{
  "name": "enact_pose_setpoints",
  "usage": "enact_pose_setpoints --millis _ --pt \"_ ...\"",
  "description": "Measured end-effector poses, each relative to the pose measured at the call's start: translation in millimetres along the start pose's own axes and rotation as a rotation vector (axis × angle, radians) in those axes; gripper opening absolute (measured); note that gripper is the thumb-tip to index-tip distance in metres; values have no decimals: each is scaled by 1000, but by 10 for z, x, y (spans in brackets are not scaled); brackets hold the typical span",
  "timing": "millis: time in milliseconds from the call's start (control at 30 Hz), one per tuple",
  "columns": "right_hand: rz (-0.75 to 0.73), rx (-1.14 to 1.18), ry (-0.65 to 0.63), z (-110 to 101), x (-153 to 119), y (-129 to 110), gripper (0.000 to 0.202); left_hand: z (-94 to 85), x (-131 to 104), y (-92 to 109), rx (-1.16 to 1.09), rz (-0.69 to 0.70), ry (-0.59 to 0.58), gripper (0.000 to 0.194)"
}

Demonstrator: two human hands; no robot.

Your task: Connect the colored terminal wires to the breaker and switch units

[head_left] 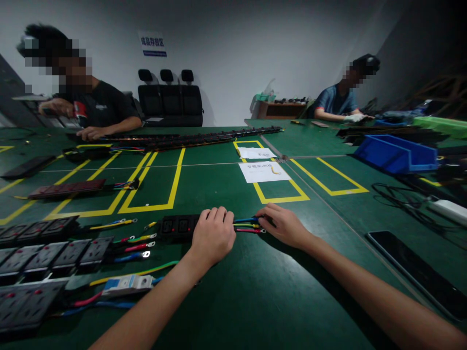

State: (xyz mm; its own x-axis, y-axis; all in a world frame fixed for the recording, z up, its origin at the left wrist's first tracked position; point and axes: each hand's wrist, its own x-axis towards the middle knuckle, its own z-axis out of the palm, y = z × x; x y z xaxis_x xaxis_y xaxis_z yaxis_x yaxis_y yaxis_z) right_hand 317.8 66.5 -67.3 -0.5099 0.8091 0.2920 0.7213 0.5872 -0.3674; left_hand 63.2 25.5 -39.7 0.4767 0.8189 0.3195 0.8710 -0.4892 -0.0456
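A black socket module [177, 227] with small red dots lies on the green table in front of me. My left hand [215, 236] is wrapped over its right end, hiding that part. Blue, yellow-green and red wires [246, 226] with ring terminals come out to the right from under it. At the wire ends, my right hand [280, 224] pinches the blue wire [251, 220] between thumb and fingers. The yellow-green and red wire ends lie just below those fingertips. To the left are more socket strips [54, 262] with lugged wires and a white-and-blue breaker [128, 285].
A phone [416, 272] lies at the right, near black cables [401, 209] and a blue bin [396, 154]. Papers [264, 172] rest on yellow-taped outlines. Long black strips [204, 137] cross the far side. One person [105, 109] holds a red tool; another [337, 102] works at far right.
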Motion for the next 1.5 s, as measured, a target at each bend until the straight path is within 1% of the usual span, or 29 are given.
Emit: enact_pose_setpoints --millis 567,800,933,1033,1267,1400,1500 --pt "-4 4 -1 5 1 18 18 -23 -11 -27 -28 38 -9 23" --pt "7 5 -8 0 1 8 17 -26 -22 -29 -21 54 -16 33" --pt "1 9 -3 8 2 18 17 -24 -10 -16 -6 28 -16 25" --pt "1 11 -1 12 3 28 16 -26 -7 -19 -1 37 -26 22" --pt "3 15 -18 2 4 20 16 -40 -21 -38 2 75 -37 32" --pt "6 11 -16 -13 -1 -3 16 -39 -20 -31 7 69 -42 40" --pt "4 -8 20 -24 -5 -13 16 -34 -12 -24 10 55 -44 36"
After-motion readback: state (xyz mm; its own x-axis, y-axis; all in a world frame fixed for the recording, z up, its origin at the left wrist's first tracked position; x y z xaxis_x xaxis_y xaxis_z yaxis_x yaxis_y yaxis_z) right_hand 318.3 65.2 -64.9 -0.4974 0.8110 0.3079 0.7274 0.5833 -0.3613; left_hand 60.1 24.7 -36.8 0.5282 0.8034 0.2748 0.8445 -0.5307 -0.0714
